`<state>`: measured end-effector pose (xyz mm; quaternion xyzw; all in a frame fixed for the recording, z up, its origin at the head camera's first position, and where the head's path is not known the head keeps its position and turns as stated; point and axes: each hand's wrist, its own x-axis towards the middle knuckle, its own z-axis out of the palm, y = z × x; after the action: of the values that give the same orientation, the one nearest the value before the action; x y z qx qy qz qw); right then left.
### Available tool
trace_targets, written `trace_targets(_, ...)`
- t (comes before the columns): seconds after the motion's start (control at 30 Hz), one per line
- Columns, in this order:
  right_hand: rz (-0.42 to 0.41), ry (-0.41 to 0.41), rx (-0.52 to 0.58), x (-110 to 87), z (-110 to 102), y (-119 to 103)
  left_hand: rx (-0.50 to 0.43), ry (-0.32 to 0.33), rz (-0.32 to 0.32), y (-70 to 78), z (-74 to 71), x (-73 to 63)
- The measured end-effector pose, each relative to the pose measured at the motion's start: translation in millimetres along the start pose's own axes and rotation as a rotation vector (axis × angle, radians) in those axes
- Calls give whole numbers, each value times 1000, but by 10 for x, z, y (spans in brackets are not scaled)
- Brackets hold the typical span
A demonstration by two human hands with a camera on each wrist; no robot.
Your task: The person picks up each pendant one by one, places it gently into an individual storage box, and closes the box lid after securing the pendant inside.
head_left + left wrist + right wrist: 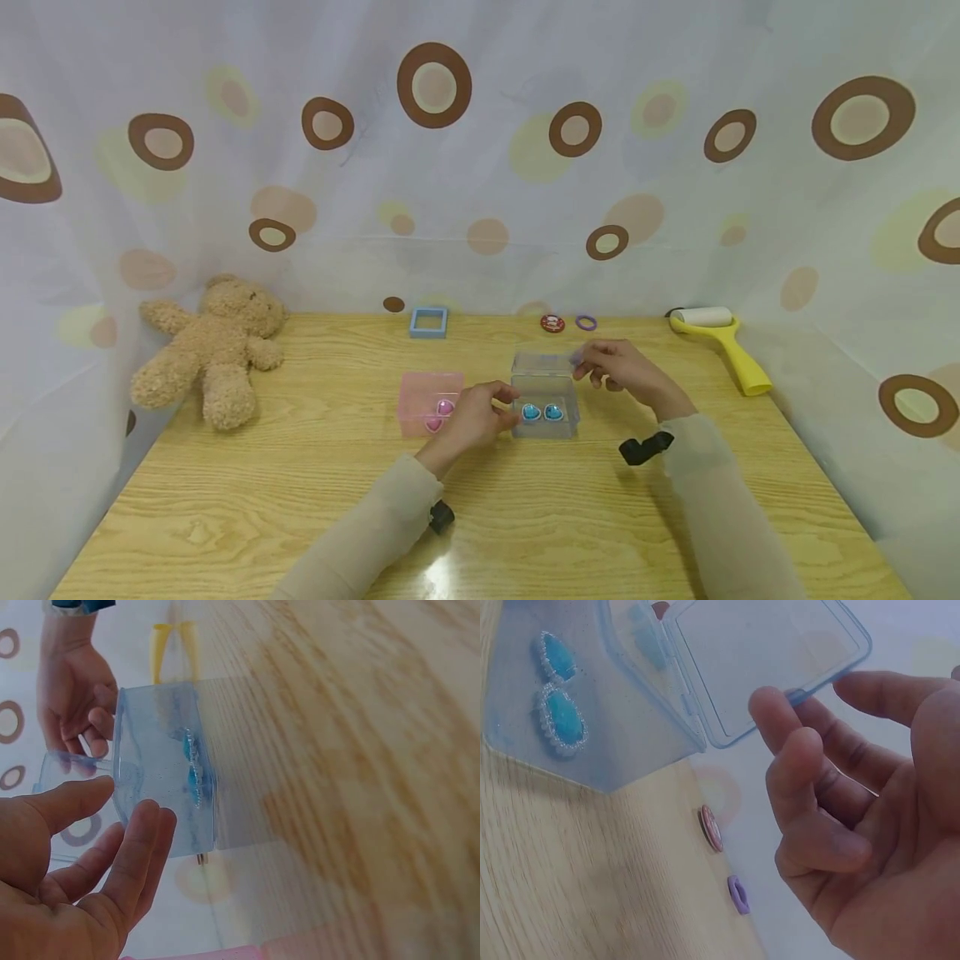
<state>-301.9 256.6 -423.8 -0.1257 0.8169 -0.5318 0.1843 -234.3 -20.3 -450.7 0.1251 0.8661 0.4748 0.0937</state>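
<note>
A clear plastic box (544,429) with its hinged lid (769,664) raised stands on the table. Inside lie two blue gem-like pieces with pale beaded rims (564,716). At the box's left side is my left hand (476,412), fingers apart and loosely bent; whether the fingertips touch the wall I cannot tell. My right hand (626,367) pinches the lid's edge between thumb and fingertips. Left of the clear box is a pink see-through box (412,421) with two pink gem-like pieces (445,407), partly behind my left hand.
A teddy bear (221,350) lies at the back left. Along the back are a blue square frame (428,333), a red round badge (552,323) and a purple ring (587,322). A yellow-handled lint roller (738,358) lies at the right by the patterned curtain (480,167).
</note>
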Motion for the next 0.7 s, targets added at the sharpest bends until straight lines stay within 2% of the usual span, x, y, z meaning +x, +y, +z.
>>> trace_targets(0.2, 0, -66, -55, -39, -18, 28, 8, 1, 6, -4, 3, 3)
trace_targets(0.4, 12, -81, -179, -52, -15, 86, 24, 13, 26, 9, -1, -9)
trace_targets(0.5, -9, -94, -236, -69, 1, 84, 27, 24, 26, 15, 1, -12)
trace_targets(0.7, -75, -121, -309, -97, 55, 63, -12, 32, -14, 4, 16, 2)
